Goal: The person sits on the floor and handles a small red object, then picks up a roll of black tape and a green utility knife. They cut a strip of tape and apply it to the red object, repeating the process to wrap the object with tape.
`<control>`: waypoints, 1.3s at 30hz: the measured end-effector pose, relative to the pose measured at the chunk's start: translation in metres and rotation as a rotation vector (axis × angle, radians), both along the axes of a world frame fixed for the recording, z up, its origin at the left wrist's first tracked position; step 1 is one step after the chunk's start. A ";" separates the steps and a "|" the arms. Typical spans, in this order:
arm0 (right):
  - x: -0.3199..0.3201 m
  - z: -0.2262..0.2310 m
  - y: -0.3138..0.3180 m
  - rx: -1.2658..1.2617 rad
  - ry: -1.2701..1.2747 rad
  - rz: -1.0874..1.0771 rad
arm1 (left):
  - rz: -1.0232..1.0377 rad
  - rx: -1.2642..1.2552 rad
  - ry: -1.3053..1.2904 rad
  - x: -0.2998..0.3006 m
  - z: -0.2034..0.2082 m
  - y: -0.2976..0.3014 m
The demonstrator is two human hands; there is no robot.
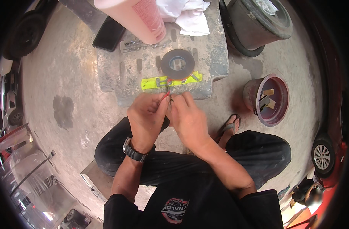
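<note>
My left hand [144, 116], with a dark watch on its wrist, pinches a small, thin dark strip with a red side [168, 92]. Fingertips of my right hand [189, 120] close on the same piece from the other side, and the two hands nearly touch. Just beyond them a bright yellow-green strip [149, 83] with grey shapes on it lies on a worn grey plastic stool [124, 95]. A roll of dark tape [167, 65] with a red edge rests flat against the strip's far side. The fingers partly hide the small piece.
A dark phone [108, 34], a large whitish-pink container [132, 17] and white cloths [193, 21] occupy the stool's far part. To the right stand a big dark bin [254, 28] and a reddish bucket [252, 93] with small pieces inside. Vehicles line both sides.
</note>
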State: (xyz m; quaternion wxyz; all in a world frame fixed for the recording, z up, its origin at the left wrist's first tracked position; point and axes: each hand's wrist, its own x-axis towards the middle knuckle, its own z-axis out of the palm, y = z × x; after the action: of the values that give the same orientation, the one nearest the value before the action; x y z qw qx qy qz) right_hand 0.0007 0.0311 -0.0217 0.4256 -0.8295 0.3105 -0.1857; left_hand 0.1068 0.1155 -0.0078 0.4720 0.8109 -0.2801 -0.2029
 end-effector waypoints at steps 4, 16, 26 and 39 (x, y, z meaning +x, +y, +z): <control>-0.006 -0.008 -0.012 0.259 -0.242 -0.027 | 0.023 -0.099 0.479 0.008 0.007 0.002; -0.014 -0.001 -0.026 -0.147 -0.210 0.077 | 0.092 -0.308 1.116 0.027 0.000 0.016; -0.011 -0.004 -0.026 -0.109 -0.245 0.081 | 0.121 -0.312 1.186 0.027 0.001 0.016; -0.009 -0.007 -0.023 -0.344 -0.217 0.051 | 0.128 -0.284 1.257 0.028 0.004 0.014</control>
State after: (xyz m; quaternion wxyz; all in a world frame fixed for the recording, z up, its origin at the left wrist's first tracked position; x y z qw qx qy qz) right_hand -0.0086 0.0081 -0.0285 0.3133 -0.8726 0.2054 -0.3134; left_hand 0.1349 0.1295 -0.0038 0.6600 0.4822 0.0745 -0.5713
